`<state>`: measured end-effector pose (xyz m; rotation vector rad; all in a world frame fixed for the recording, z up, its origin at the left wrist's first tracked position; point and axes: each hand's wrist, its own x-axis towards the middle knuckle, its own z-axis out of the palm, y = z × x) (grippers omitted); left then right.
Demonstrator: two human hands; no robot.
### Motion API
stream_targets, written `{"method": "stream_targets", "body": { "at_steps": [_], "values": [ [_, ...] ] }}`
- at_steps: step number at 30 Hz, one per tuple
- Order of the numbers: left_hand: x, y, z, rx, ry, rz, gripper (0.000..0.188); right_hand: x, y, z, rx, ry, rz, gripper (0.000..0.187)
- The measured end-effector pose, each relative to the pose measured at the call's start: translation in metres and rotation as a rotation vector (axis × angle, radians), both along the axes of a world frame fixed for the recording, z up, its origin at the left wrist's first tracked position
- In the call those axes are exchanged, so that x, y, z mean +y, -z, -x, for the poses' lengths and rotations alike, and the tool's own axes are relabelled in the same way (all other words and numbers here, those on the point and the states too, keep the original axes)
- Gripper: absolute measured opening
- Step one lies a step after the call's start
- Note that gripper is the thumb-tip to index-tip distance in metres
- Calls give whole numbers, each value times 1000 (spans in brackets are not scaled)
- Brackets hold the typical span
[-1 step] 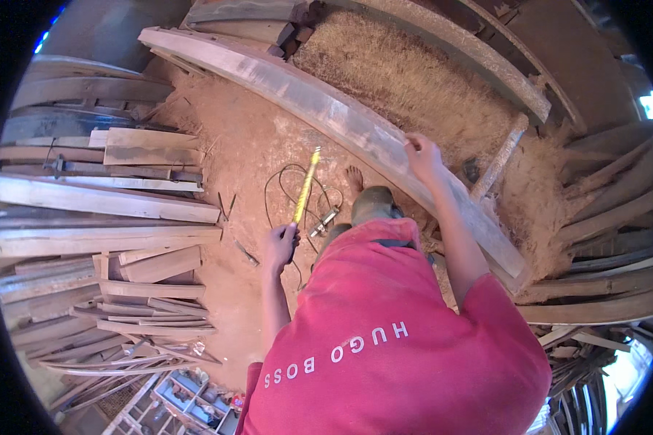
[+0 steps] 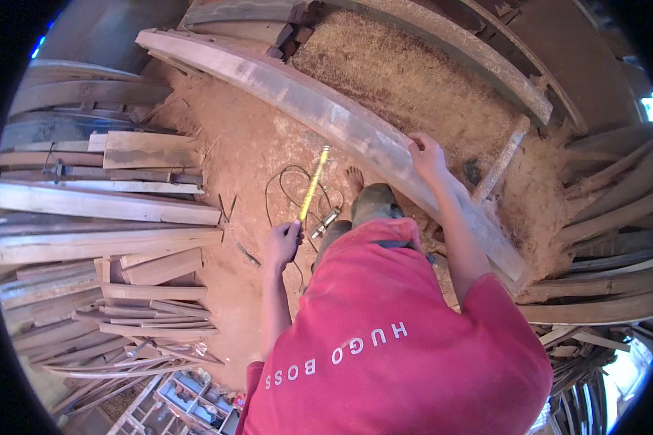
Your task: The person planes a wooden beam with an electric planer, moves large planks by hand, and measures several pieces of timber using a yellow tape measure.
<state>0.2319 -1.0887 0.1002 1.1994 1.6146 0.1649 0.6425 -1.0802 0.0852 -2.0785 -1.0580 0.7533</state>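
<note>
"Timber beam (image 2: pixel 341 123): location and lie?"

"Ahead of the person, one item, long axis slanting from far left to near right."

"Right hand (image 2: pixel 428 154)?"

"Nearer of the two — at the beam's far edge, fingers bent against it. Firm grip or light rest: cannot tell."

"Left hand (image 2: pixel 283 241)?"

"Closed around the near end of one yellow tape measure (image 2: pixel 313 183), case hidden by the hand. Well apart from the beam, on its near side."

"Tape measure's direction?"

"Drawn out, pointing away from the person and slightly rightward — across the beam's line, not along it. Tip near the beam's near edge; contact unclear."

"Other stock?"

"Small metal tool (image 2: pixel 325 224), floor, right of the tape measure; pale boards (image 2: pixel 109 202), stacked at left."
</note>
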Motion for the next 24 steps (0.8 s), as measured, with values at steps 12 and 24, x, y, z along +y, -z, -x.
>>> {"method": "stream_targets", "body": {
  "at_steps": [12, 24],
  "values": [
    [134, 31, -62, 20, 176, 115, 44, 151, 46, 33, 156, -312, 12, 33],
    [133, 50, -55, -53, 77, 196, 46, 167, 86, 38, -14, -344, -14, 30]
  ]
}}
